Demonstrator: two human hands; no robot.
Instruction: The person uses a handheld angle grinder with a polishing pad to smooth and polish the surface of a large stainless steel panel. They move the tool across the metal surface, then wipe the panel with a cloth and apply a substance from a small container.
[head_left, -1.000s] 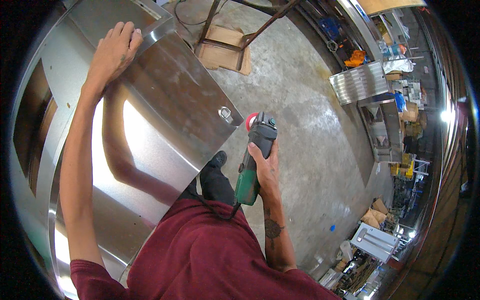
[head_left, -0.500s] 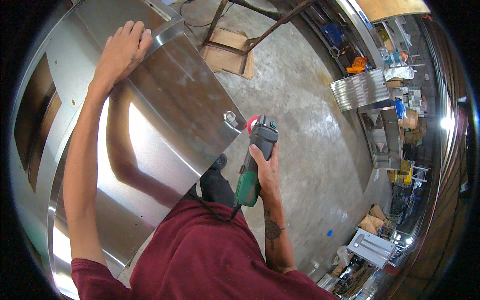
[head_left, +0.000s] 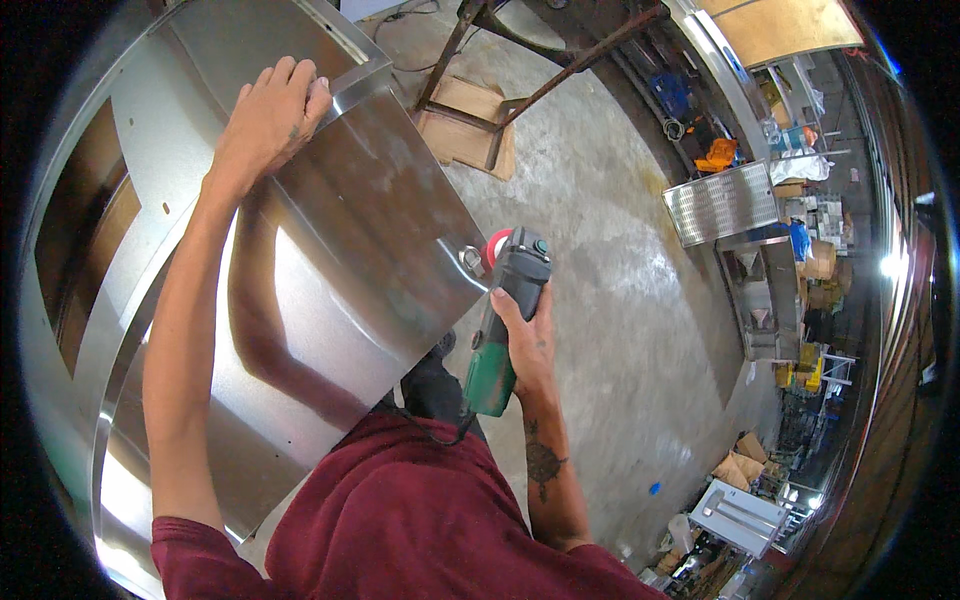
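A large shiny sheet-metal housing [head_left: 330, 290] fills the left side, with a folded rim and a long cut-out. At its far corner, my left hand [head_left: 275, 115] is closed over the rim, fingers curled across the edge. My right hand [head_left: 530, 335] is wrapped round a green and black angle grinder [head_left: 492, 375]. The grinder's red disc [head_left: 496, 247] is at the housing's right edge, beside a small metal fitting [head_left: 471, 261] near the corner. Whether the disc touches the metal cannot be seen. A black cord [head_left: 440, 440] trails from the grinder's lower end, against my shirt.
A metal stand frame [head_left: 490, 115] rises beyond the housing, with a flat piece of cardboard [head_left: 465, 125] by its legs. Along the right lie a perforated metal panel [head_left: 720, 203], a metal trough [head_left: 765, 300] and a white metal unit [head_left: 740, 515] among clutter.
The housing and my left hand sit slightly further right and lower in view. The grinder has shifted a little left against the housing, its disc now closer to the fitting.
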